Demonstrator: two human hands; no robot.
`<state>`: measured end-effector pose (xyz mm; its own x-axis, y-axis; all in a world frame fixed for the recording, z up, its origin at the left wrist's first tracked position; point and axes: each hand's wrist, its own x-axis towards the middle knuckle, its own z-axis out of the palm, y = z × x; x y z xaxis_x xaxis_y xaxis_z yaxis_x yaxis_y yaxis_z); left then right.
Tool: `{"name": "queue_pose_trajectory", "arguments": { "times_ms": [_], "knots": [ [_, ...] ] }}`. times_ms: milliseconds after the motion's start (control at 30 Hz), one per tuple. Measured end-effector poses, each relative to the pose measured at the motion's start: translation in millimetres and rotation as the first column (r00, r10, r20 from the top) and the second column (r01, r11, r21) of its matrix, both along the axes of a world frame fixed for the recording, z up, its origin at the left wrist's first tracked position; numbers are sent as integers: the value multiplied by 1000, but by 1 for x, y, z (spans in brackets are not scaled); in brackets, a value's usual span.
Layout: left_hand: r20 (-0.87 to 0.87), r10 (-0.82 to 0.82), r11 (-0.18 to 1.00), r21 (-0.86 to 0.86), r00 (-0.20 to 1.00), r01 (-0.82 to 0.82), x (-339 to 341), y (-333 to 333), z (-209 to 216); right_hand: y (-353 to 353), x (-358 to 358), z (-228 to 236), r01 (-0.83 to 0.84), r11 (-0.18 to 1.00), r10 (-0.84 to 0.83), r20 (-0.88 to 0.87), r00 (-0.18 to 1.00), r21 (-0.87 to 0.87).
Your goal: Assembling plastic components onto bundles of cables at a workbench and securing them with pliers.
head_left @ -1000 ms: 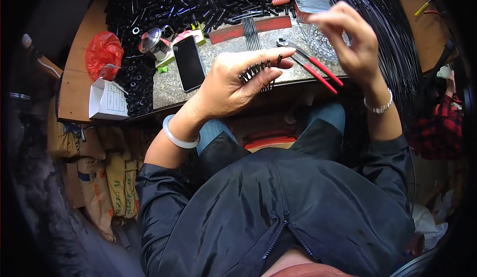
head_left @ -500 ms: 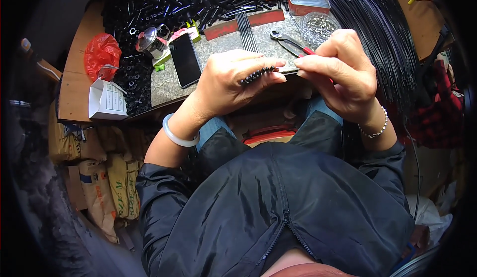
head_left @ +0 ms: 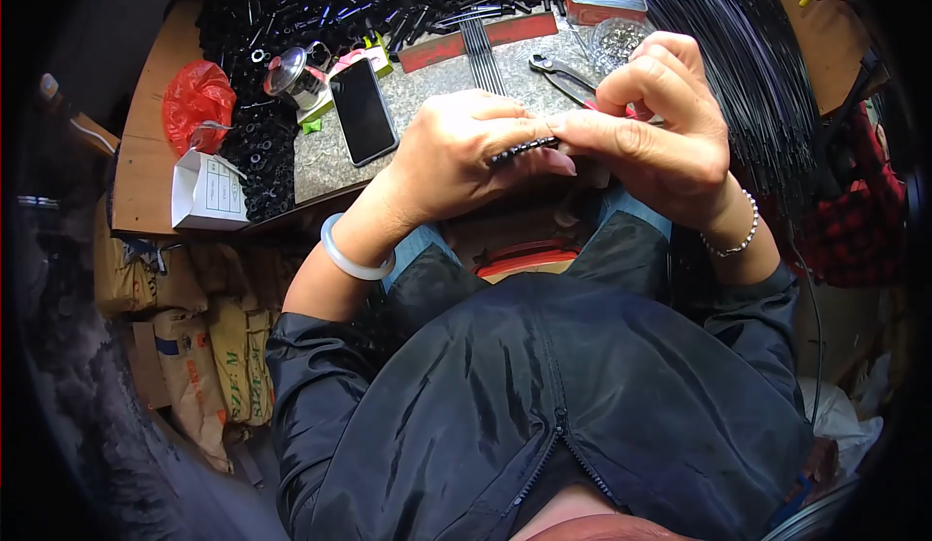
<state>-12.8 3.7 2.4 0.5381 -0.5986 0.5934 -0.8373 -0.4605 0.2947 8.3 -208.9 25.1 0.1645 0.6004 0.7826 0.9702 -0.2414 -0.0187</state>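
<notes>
My left hand [head_left: 461, 152] is closed round several thin black rods [head_left: 478, 50], which reach from it across the stone-grey board. Their dark near ends [head_left: 524, 150] line up in a row between its thumb and fingers. My right hand [head_left: 670, 133] meets the left at these ends, its thumb and fingers curled in a pinch. Whatever sits in that pinch is too small to make out. Behind the right hand lie pliers [head_left: 558, 73] with red handles, partly covered by it. A clear round dish [head_left: 616, 41] of small metal bits is also partly hidden there.
A phone [head_left: 364, 114] lies on the grey board [head_left: 316, 167], near a lidded metal pot [head_left: 288, 73]. Black bolts [head_left: 340, 2] heap along the back. Long black rods [head_left: 738, 75] pile at the right. At left are a red plastic bag [head_left: 197, 104] and a white box [head_left: 209, 194].
My right hand has moved left and its thumb now meets the rod ends at my left hand. The left hand has tilted slightly and shifted a little right. The pliers stay put.
</notes>
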Motion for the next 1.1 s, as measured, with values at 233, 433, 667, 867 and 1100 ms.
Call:
{"name": "queue_pose_trajectory", "arguments": {
  "times_ms": [233,433,667,867,1100],
  "knots": [
    [-52,-67,997,20,996,68,3,2,-1,1,4,0,-117,993,119,-114,986,22],
    [-34,-65,998,-5,997,65,8,2,-10,12,-5,-2,-170,985,171,-172,970,21],
    [-87,-83,986,138,993,95,14,1,-14,5,5,-23,-229,819,392,-220,893,527],
    [-40,72,723,690,997,-24,95,70,-93,49,-10,-123,54,943,284,-875,392,330],
    [10,43,807,589,999,-41,123,40,-111,70,-24,-137,406,804,190,-835,517,434]
  ]
}}
